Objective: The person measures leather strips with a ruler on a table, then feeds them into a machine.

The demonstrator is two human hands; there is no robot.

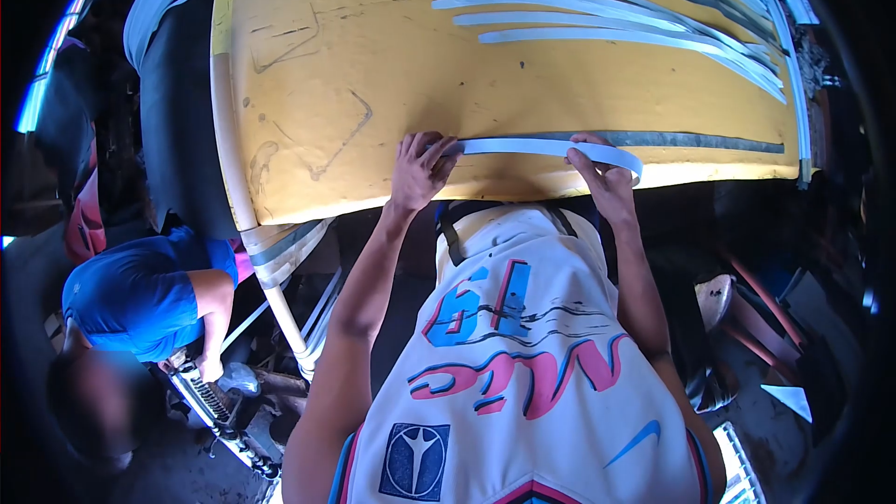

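A narrow white strip [518, 146] stretches between my two hands near the front edge of a yellow-covered table [308, 131]. My left hand [425, 170] is closed over the strip's left end, its fingers bent down close to the tabletop. Thumb and fingers of my right hand [604, 174] pinch the same strip further right. Beyond that grip the strip curls in a loop around the right hand. Just behind it, a dark grey strip [691, 140] lies flat along the table, partly hidden by the white strip and my right hand.
Several loose white strips [607, 14] fan out over the table's far right side, with darker ones behind. A person in a blue shirt [149, 294] bends beside a metal mechanism [210, 401] at lower left. A large dark roll [182, 121] stands left of the table.
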